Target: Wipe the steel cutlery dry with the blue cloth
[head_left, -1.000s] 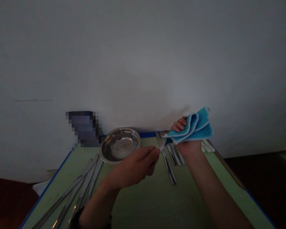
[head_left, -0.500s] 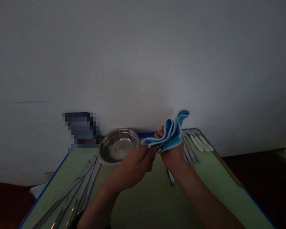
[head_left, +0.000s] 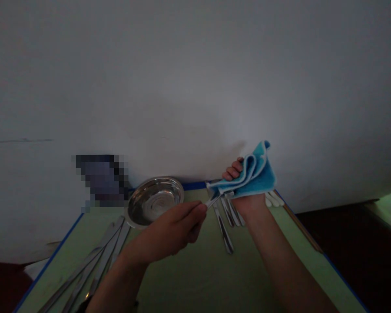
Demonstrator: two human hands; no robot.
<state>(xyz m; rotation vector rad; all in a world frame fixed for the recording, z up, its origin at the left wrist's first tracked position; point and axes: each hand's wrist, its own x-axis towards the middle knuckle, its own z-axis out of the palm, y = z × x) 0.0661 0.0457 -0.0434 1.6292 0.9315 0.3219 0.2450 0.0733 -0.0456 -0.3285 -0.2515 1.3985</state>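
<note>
Left hand (head_left: 184, 224) is pinching a slim silvery metal utensil (head_left: 213, 200) tight, right of the round steel bowl (head_left: 156, 203), apparently steadying it. Right hand (head_left: 248, 205), fingers curled, is clasping a folded white-edged blue cloth (head_left: 259, 176) over the utensil's hidden end.

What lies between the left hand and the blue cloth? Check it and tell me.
Nothing visible blocks the way: only a short bare stretch of the utensil spans the gap from the left hand to the blue cloth in the right hand. The loose cutlery lies on the table.
</note>
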